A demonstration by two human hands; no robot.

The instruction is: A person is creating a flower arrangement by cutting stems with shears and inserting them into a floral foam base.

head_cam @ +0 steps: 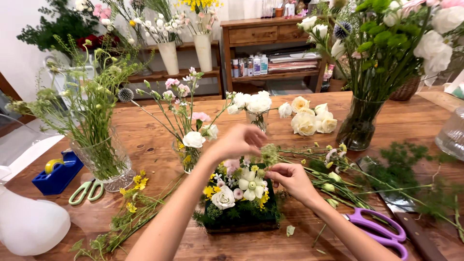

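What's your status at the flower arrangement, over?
Left hand and right hand both pinching a green flower stem above the flower arrangement. Purple scissors and loose cut stems lie to the right.

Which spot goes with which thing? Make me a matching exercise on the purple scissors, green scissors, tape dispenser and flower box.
Things:
1. purple scissors
2. green scissors
3. tape dispenser
4. flower box

Places:
A. under both hands, near the table's front edge
B. far left, by the table's left edge
C. beside the base of the left glass vase
D. right of the right forearm

Pairs: 1-D, 2-C, 3-B, 4-A
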